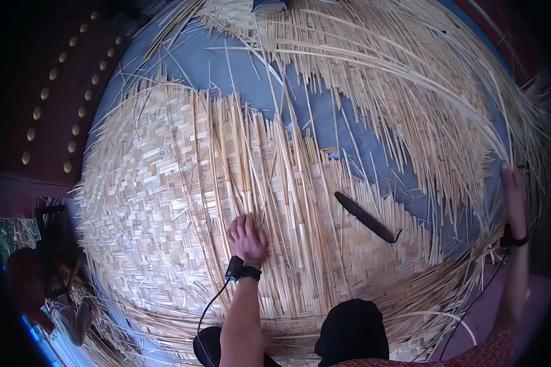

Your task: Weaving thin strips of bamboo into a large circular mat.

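Observation:
A large woven bamboo mat (pixel 134 183) spreads beneath me, with loose long strips (pixel 226 159) lying lengthwise over its middle. My left hand (pixel 248 238) rests on these strips, palm down, its fingers spread a little and holding nothing. Far out to the right, my right hand (pixel 513 189) is raised, its fingers closed around the end of long pale bamboo strips (pixel 410 73). Those strips arc from it across the upper part of the view toward the left. On the mat between my hands lies a flat, dark, blade-shaped tool (pixel 366 218) with a small hook at its near end.
Another woven piece (pixel 398 104) with ragged strip ends lies beyond, across a blue-grey floor (pixel 239 79) littered with slivers. A dark red door (pixel 49 98) with brass-coloured studs stands at left. My dark-clad knee (pixel 355 333) is at the mat's near edge. Cables run from both wrists.

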The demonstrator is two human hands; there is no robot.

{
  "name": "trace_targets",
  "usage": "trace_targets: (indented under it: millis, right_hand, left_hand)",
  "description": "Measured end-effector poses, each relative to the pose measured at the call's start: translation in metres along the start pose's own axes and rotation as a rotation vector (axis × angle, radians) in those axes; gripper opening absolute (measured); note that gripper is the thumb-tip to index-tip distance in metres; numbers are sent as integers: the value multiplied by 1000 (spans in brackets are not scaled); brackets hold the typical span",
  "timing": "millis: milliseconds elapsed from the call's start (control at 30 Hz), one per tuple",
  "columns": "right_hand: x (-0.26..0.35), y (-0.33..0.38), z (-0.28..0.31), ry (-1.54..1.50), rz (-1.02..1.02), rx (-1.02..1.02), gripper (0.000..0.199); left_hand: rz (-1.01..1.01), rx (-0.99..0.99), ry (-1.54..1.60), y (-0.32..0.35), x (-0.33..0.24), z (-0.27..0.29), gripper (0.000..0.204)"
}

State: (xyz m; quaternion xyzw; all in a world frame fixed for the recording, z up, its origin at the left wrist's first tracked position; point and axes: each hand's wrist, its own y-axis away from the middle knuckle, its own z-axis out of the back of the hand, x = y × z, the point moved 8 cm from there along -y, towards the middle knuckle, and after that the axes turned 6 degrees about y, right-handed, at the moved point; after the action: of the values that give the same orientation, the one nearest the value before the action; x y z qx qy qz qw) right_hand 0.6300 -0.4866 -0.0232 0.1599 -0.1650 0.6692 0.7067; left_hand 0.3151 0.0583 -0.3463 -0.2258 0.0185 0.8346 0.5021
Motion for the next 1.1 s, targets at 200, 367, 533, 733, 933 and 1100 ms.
trace_targets:
  millis: [200, 367, 533, 733, 933, 1100]
  right_hand:
    - [-121, 117, 140, 181, 201, -258, 45]
    - [-168, 212, 46, 150, 310, -140, 39]
    - [-37, 356, -98, -516, 220, 385, 40]
    - [-38, 426, -201, -186, 609, 755, 15]
    - [-24, 438, -227, -126, 872, 680, 17]
    - [-89, 417, -253, 148, 874, 668, 36]
  left_hand:
    - [-17, -85, 64, -6, -10, 1, 46]
    - [30, -169, -94, 16, -16, 29, 50]
    - [25, 310, 1319, 128, -195, 52, 88]
    - [461, 732, 2395, 178, -227, 128, 128]
    - [256, 264, 2272, 179, -115, 206, 88]
    - [46, -5, 2297, 158, -81, 274, 78]
